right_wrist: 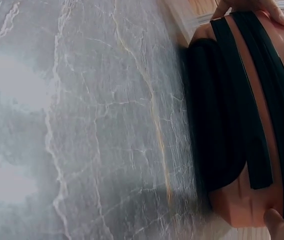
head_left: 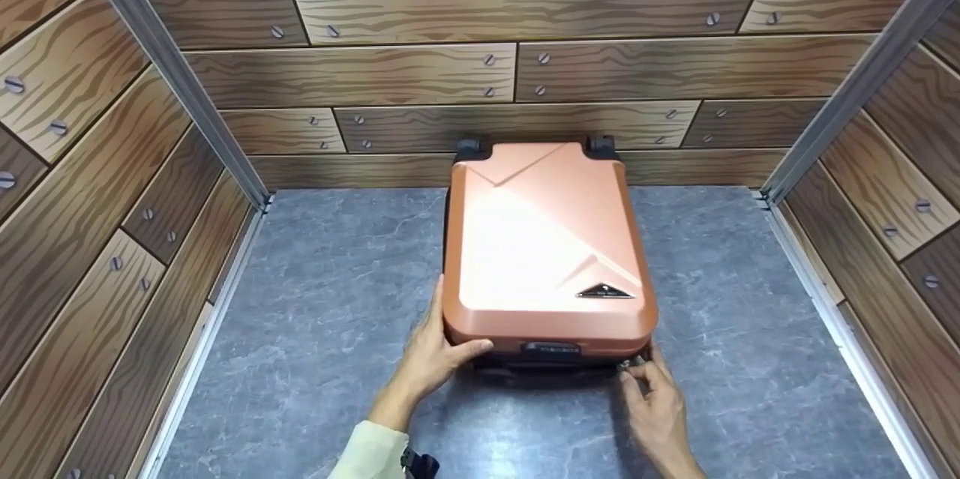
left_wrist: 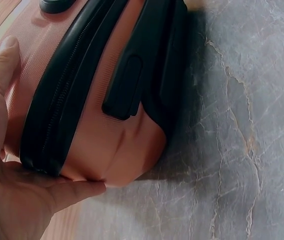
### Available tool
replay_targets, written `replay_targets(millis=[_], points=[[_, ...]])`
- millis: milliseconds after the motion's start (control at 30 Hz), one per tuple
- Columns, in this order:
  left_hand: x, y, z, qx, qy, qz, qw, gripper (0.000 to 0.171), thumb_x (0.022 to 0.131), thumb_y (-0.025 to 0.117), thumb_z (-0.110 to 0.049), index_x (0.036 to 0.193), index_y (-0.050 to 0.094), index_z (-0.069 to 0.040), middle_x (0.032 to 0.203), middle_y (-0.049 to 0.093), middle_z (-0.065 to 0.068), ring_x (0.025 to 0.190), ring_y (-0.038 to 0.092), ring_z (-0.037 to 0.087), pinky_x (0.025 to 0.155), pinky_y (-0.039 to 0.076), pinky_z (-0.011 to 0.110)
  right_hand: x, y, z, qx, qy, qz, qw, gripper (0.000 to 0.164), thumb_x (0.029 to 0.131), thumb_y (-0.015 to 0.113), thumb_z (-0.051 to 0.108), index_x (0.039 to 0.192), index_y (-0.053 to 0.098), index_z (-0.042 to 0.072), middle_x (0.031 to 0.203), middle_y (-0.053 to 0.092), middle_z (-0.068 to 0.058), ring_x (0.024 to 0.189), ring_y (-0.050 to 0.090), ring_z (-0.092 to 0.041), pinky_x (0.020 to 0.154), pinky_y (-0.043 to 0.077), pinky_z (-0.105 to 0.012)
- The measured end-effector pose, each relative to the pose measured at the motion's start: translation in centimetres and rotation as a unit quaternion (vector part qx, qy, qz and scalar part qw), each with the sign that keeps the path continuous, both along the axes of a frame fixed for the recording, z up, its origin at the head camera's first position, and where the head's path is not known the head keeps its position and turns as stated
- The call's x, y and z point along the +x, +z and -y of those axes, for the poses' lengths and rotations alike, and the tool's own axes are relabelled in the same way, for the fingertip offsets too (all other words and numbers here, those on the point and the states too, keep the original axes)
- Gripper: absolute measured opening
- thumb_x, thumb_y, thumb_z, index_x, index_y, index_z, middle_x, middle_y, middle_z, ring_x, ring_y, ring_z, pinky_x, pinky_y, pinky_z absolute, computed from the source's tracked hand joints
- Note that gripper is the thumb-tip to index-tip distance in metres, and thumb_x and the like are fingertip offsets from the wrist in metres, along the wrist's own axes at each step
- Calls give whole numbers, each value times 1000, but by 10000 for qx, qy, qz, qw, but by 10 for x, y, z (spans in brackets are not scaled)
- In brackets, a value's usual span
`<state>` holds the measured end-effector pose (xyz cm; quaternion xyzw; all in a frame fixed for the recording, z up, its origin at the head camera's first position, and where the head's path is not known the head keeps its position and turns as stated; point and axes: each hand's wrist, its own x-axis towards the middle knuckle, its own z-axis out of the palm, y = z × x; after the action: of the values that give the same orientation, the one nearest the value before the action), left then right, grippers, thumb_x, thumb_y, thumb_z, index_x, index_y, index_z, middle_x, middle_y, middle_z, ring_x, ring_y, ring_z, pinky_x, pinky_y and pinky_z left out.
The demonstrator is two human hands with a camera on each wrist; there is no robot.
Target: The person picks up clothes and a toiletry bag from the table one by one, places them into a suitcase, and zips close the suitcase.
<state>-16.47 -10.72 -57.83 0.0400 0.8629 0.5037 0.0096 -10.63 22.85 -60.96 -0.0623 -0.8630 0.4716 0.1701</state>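
Observation:
A rose-gold hard-shell suitcase point(head_left: 540, 232) lies flat on the floor, wheels toward the back wall. My left hand point(head_left: 431, 359) holds its near left corner, thumb on the near end and fingers along the side. In the left wrist view that corner shows a black zipper band point(left_wrist: 64, 90) between the thumb and fingers. At the near right corner my right hand point(head_left: 656, 404) pinches a small metallic zipper pull point(head_left: 626, 364), mostly hidden by the fingertips. A black combination lock point(head_left: 555, 349) sits on the near end, above a black carry handle point(right_wrist: 254, 150).
The grey marbled floor point(head_left: 322, 276) surrounds the suitcase. Wood-patterned panels form the back wall point(head_left: 420, 74) and both side walls, with metal rails point(head_left: 184, 74) at the corners. Two black wheels point(head_left: 600, 145) stand close to the back wall.

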Motion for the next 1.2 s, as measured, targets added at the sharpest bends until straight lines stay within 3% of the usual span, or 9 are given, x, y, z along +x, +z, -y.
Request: replay_targets(millis=[133,267,367,433,500,767,900,1000,1200], points=[[-1,1,0,-13,10,29,10000,130,77,86,-65,171,3,-33,171,30,19,150,41,42,120,36,62,-1,1,0,50,-132,188,9997,13,94,69,4,82,65,6,160,45,-28,144,47,-52,90,40,-13],[-1,1,0,-45,30,25,10000,129,78,86,-65,171,3,-32,170,31,20,150,42,43,120,36,62,-1,-5,6,-32,-34,-192,9998,16,91,70,0,80,63,9,162,40,-32,146,42,-55,102,40,-19],[0,1,0,-73,7,32,10000,129,79,84,-66,171,2,-31,172,29,19,150,40,43,120,36,63,1,-11,13,-236,322,-682,9969,21,88,72,-7,79,63,9,165,26,-39,149,29,-62,122,27,-24],[1,0,0,-100,-22,64,9999,129,79,83,-67,171,1,-31,173,27,18,151,39,43,120,36,62,3,-14,17,-367,523,-823,9946,22,87,73,-8,79,63,9,165,18,-43,150,21,-66,127,15,-28],[1,0,1,-95,-42,84,9999,129,79,83,-67,171,1,-31,173,26,17,152,39,43,120,35,62,3,-14,20,-403,545,-781,9946,21,87,73,-8,79,63,9,165,14,-45,150,18,-67,127,16,-32],[-1,0,-1,21,-16,49,10000,128,79,84,-66,171,2,-33,173,26,17,153,37,41,121,34,61,1,-1,20,615,147,-451,9970,19,88,77,-2,78,66,11,161,28,-44,140,40,-65,107,41,-71],[-1,0,-2,21,-18,69,10000,128,79,84,-66,171,1,-35,173,25,17,153,36,42,121,34,62,0,1,21,1605,-216,-937,9823,16,83,81,2,79,67,8,148,46,-43,126,50,-62,102,41,-72],[-1,0,-2,25,7,99,9999,128,79,84,-66,171,0,-36,173,24,18,153,37,43,121,34,63,0,-1,23,2223,-503,-1202,9662,15,80,83,6,82,68,6,122,59,-34,104,53,-53,90,41,-65],[0,0,0,-2,53,123,9999,128,78,84,-67,170,0,-37,173,26,19,152,38,43,121,35,63,-2,-7,29,2579,-409,-1448,9544,13,84,81,11,83,69,7,84,59,-14,80,54,-39,72,37,-50]])
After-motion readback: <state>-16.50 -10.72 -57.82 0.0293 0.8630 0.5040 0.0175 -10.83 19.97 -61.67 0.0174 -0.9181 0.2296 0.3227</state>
